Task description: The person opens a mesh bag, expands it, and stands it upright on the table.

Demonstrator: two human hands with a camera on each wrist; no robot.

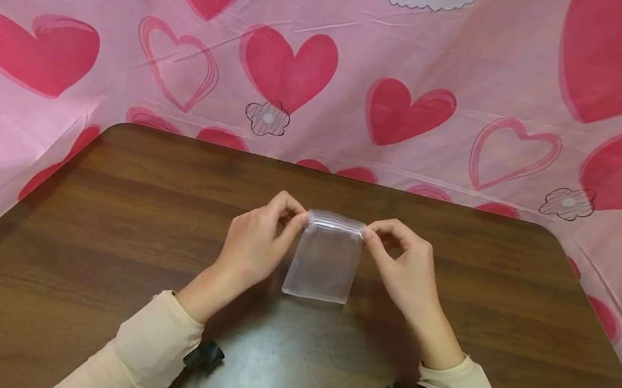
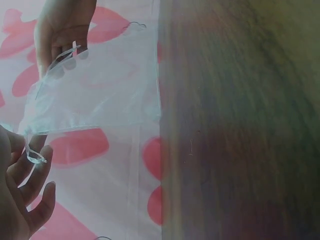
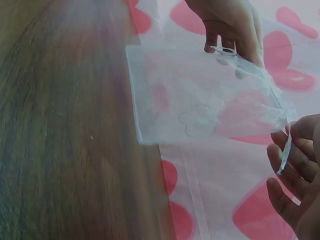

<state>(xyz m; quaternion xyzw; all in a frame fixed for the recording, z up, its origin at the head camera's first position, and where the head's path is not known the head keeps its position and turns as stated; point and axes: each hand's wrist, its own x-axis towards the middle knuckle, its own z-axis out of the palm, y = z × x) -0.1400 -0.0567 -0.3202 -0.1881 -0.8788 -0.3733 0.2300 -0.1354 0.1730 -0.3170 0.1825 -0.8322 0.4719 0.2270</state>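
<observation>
A small sheer white drawstring pouch (image 1: 323, 265) hangs between the two hands, its gathered top edge upward. My left hand (image 1: 256, 239) pinches the top left corner between thumb and forefinger. The top right corner is pinched the same way by my right hand (image 1: 406, 267). In the left wrist view the see-through pouch (image 2: 100, 95) is spread out, with a ribbon loop (image 2: 36, 159) hanging by the left fingers. A ribbon end (image 3: 285, 156) dangles beside the right fingers in the right wrist view. Through the fabric nothing shows inside the pouch.
A dark brown wooden table (image 1: 96, 241) lies under the hands. Pink cloth (image 1: 368, 27) printed with red hearts hangs round its back and sides. Black wrist devices (image 1: 206, 357) sit at both cream sleeves (image 1: 139, 350).
</observation>
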